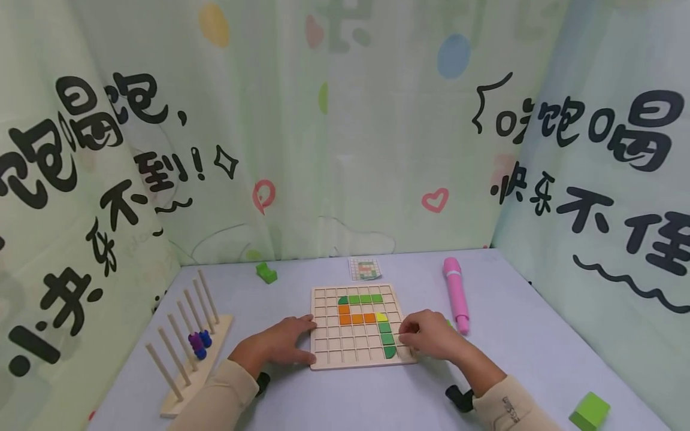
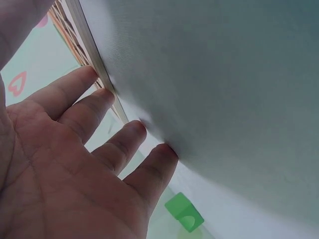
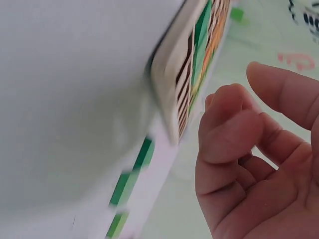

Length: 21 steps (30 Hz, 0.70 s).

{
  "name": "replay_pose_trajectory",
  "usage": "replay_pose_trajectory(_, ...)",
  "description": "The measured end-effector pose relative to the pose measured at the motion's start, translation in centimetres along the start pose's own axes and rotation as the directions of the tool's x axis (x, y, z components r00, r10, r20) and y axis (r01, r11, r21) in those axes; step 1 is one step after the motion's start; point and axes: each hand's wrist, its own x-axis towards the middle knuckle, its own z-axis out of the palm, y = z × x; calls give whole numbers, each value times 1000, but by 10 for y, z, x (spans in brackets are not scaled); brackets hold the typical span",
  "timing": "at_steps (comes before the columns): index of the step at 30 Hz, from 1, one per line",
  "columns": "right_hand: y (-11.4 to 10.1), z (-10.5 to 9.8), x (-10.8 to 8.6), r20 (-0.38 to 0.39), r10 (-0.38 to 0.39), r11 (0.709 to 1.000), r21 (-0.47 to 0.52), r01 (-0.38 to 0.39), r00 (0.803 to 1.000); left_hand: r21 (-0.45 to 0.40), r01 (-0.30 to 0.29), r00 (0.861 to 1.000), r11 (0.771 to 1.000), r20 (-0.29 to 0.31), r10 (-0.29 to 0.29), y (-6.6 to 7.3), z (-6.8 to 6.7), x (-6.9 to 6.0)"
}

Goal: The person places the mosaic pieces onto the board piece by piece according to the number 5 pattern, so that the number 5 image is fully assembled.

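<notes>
A square wooden grid board (image 1: pixel 326 344) lies on the table, bearing green, orange and yellow tiles (image 1: pixel 357 319) in an S-like line. My left hand (image 1: pixel 283 341) has its fingers spread, and its fingertips touch the board's left edge, also seen in the left wrist view. Over the right edge hovers my right hand (image 1: pixel 431 335), its fingers loosely bent. In the right wrist view its thumb stands apart from the fingers, with nothing visible between them. Several loose green tiles (image 3: pixel 124 186) lie on the table past that side of the board, mostly hidden by the hand from above.
A small pattern card (image 1: pixel 365 269) lies behind the board. To the left stands a wooden peg rack (image 1: pixel 199 368) with purple and blue beads (image 1: pixel 200 344). A pink microphone-shaped toy (image 1: pixel 457 293) is at right, a green notched block (image 1: pixel 266 273) at back left, a green cube (image 1: pixel 590 411) at front right.
</notes>
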Motion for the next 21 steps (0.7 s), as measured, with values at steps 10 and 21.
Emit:
replay_pose_trajectory(10,40,-30,-12,-73,100,994,-47,-104,992,8,3,1000,1000,-3,-3,-2,1,2)
replay_pose_trajectory(21,74,-36,-28,-55,187,961,-198,-194,981,-7,-1,1000,1000,-3,1,-3,2,4)
